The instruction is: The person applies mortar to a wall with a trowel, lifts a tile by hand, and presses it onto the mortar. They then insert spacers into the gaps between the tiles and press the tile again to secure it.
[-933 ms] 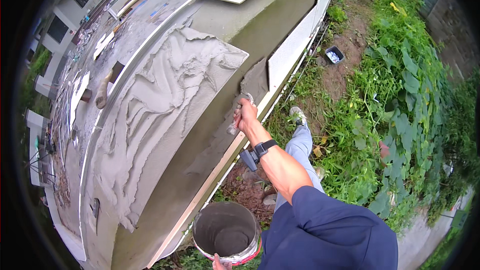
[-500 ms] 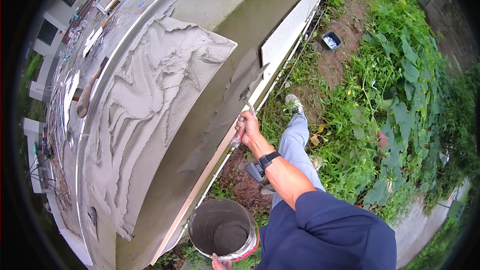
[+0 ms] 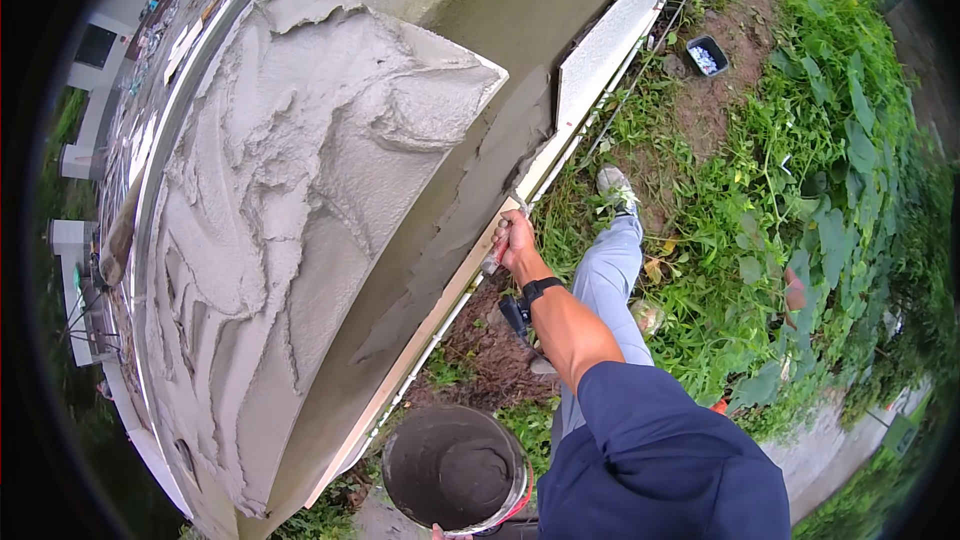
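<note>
My right hand (image 3: pixel 514 239) is shut on the handle of a trowel (image 3: pixel 493 260) and presses it against the low edge of a wall (image 3: pixel 520 10). A thick coat of wet grey plaster (image 3: pixel 290 210) with ridged strokes covers the wall's left part. A thinner, darker smear (image 3: pixel 470 210) runs along the wall beside the hand. A black watch (image 3: pixel 540 288) sits on that wrist. At the bottom edge only the fingertips of my left hand (image 3: pixel 438 532) show, at the rim of a round bucket (image 3: pixel 510 460) that holds grey mortar.
A pale board strip (image 3: pixel 610 45) runs along the wall's foot. My grey-trousered leg and shoe (image 3: pixel 616 190) stand on bare soil beside weeds and broad-leaved vines (image 3: pixel 820 190). A small dark tray (image 3: pixel 708 54) lies on the ground further off. Buildings show at the far left.
My right hand has drawn the trowel down along the wall toward its bottom edge, leaving a darker smear. The bucket stays at the lower edge of the view.
</note>
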`<state>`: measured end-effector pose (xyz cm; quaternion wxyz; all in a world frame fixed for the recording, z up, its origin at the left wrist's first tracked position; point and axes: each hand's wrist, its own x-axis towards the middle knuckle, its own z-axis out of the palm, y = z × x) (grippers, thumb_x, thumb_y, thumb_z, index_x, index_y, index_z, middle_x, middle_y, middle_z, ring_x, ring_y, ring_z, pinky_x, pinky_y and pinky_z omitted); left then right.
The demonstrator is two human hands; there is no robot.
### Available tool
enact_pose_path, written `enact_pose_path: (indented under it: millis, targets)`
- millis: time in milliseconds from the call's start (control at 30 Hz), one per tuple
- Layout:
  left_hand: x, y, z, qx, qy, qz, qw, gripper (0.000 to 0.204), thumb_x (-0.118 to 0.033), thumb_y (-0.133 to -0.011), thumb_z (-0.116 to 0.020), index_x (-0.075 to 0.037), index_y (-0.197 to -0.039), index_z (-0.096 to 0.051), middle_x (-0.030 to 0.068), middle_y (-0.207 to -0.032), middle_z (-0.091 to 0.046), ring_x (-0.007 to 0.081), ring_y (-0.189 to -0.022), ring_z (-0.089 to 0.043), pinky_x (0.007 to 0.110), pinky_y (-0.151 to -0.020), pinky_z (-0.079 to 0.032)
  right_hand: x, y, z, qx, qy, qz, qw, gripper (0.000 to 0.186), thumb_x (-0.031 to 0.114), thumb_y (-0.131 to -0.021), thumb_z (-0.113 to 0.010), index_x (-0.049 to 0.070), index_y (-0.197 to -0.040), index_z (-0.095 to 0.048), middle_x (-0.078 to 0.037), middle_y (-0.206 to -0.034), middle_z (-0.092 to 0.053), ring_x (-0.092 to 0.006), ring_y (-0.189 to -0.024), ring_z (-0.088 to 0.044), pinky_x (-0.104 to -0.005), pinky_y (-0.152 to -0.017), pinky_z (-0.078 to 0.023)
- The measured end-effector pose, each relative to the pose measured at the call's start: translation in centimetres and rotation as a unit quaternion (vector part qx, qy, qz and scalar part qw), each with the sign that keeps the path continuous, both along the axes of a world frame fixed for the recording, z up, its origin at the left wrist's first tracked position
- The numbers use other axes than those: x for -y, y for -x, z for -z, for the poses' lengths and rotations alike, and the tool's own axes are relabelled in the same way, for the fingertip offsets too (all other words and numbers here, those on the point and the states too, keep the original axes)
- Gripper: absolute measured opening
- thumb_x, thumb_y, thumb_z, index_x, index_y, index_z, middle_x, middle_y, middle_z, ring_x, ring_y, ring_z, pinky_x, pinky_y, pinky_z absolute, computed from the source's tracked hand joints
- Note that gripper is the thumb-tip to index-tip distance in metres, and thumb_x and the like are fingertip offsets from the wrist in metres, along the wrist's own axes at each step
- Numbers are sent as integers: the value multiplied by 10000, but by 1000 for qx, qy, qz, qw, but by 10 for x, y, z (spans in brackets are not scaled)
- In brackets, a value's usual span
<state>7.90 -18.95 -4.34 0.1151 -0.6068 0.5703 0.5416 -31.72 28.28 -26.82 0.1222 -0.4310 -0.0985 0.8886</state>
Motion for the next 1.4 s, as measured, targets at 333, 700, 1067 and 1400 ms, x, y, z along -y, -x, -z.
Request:
enact_pose_path:
  millis: [333,700,1067,1400]
  targets:
    - [-4,-2,1,-12,-24,-8,1000,380,-437,-908,-623,-95,-1073,-622,28,-995,-628,201,-912,-574,372,-768,-484,11,0,-47,23,-43,-22,999,127,69,-784,-580,114,-801,-462,-15,-614,-478,-138,-443,-453,-301,-411,-407]
    - [1,6,18,-107,-35,11,994,269,-355,-891,-652,-136,-1007,-545,21,-960,-620,147,-804,-612,295,-669,-502,61,-28,-153,-65,-69,-39,995,107,74,-823,-540,131,-806,-451,5,-609,-473,-119,-473,-447,-275,-430,-397]
    - [8,0,29,-145,-15,-12,989,283,-345,-858,-700,-157,-936,-503,-36,-797,-551,89,-682,-538,275,-605,-427,104,-148,-218,-93,-153,-249,952,122,66,-811,-587,126,-781,-485,0,-583,-484,-127,-432,-449,-285,-402,-387]
    - [8,4,25,-212,-7,-64,975,272,-317,-842,-731,-159,-925,-526,-65,-793,-522,60,-679,-494,256,-571,-364,57,-211,-240,-18,-417,-730,542,128,122,-753,-643,35,-779,-553,-99,-608,-566,-212,-541,-589,-368,-505,-465]
